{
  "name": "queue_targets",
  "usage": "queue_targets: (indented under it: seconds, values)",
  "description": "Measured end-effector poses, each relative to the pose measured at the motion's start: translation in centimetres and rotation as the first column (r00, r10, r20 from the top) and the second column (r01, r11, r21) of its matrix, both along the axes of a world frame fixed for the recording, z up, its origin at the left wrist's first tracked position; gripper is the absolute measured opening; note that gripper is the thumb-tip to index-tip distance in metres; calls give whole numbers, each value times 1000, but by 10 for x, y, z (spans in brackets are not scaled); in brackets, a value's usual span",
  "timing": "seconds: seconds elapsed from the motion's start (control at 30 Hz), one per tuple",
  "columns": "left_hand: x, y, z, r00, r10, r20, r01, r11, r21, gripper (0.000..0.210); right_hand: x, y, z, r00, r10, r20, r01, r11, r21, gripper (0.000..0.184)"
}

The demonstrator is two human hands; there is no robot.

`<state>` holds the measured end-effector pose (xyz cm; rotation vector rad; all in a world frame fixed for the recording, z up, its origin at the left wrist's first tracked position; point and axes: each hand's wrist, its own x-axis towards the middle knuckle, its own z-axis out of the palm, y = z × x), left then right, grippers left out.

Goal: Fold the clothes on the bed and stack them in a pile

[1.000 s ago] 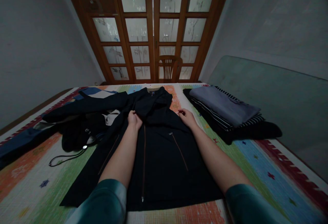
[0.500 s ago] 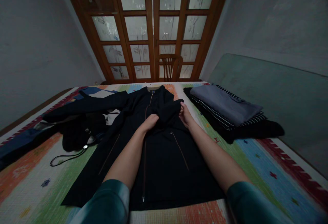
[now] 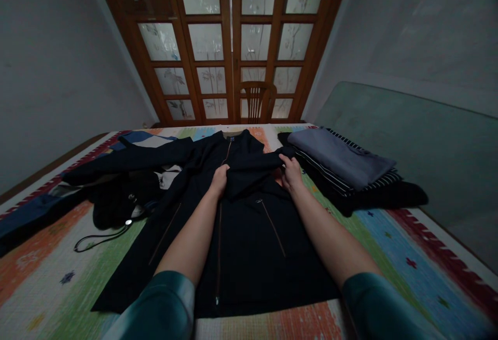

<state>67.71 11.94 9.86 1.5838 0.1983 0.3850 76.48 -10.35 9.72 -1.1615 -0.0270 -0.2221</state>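
Observation:
A dark navy zip jacket [image 3: 249, 262] lies spread front side up in front of me, its collar at the far end and its hem near me. One of its sleeves stretches out to the left. The other sleeve is folded across the chest, between my hands. My left hand [image 3: 220, 179] is closed on this sleeve near the jacket's middle zip. My right hand [image 3: 291, 171] pinches the sleeve farther out, near its end, at the jacket's right side. Parts of the fingers are hidden by the cloth.
On the right is a stack of folded clothes [image 3: 346, 158], grey on top, with striped and black ones below. Other garments [image 3: 120, 200] and a looped cord [image 3: 101, 237] lie on the left. A patterned cloth [image 3: 58, 278] covers the surface. A wooden chair [image 3: 257, 101] stands beyond.
My right hand has moved slightly right, drawing the sleeve out straighter. My left hand has shifted a little left and away from me, still gripping the cloth.

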Motion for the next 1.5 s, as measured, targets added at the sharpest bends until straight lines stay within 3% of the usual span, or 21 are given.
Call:
queue_targets:
  seconds: [0.13,0.23,0.3,0.43,0.53,0.67,0.77,0.8,0.9,0.97,1.03,1.13,1.27,1.37,1.43,1.5]
  values:
    - [4,4,-4,980,196,-36,-198,939,-282,20,1,-1,-5,1000,-6,-20,4,994,-110,29]
    - [6,5,-5,974,212,-81,-225,858,-462,15,-5,2,-6,989,128,-69,-136,983,-127,32]
    - [6,7,-4,973,205,-106,-229,808,-543,13,-9,3,-5,988,153,-31,-155,980,-121,34]
    - [7,13,-2,982,156,-106,-186,726,-662,20,-9,-1,-4,999,24,37,-16,979,-204,40]
    - [8,18,-2,986,139,-90,-162,698,-697,22,-5,-9,-3,987,-136,87,158,927,-340,36]
    - [9,20,-3,965,226,-136,-257,692,-675,17,3,-15,-2,959,-240,152,283,852,-440,31]
    - [9,19,-2,946,278,-167,-318,695,-645,13,7,-16,-2,958,-252,137,286,873,-396,17]
    - [9,19,-1,944,281,-171,-324,697,-639,13,8,-17,-2,964,-234,122,263,890,-373,13]
    - [8,18,-1,950,264,-167,-307,687,-659,10,7,-21,-5,994,-89,65,106,930,-353,28]
    - [8,20,-2,959,238,-154,-278,685,-673,11,5,-23,-8,999,44,27,-28,906,-421,29]
    - [9,22,-4,967,213,-137,-249,709,-660,15,3,-24,-8,994,95,51,-53,843,-535,21]
    - [8,24,-5,975,192,-109,-218,757,-615,20,-1,-26,-2,977,3,213,135,765,-630,16]
    - [5,18,-3,990,125,-67,-141,792,-595,16,-4,-35,19,878,-161,451,422,706,-569,30]
    - [0,8,0,997,-73,-10,58,863,-502,12,-1,-45,33,853,-230,468,462,749,-474,29]
    - [-2,3,2,979,-202,-10,182,900,-396,8,3,-52,39,882,-262,392,412,832,-371,26]
    - [-4,1,3,968,-252,-19,232,915,-332,2,8,-58,45,930,-249,271,314,922,-227,30]
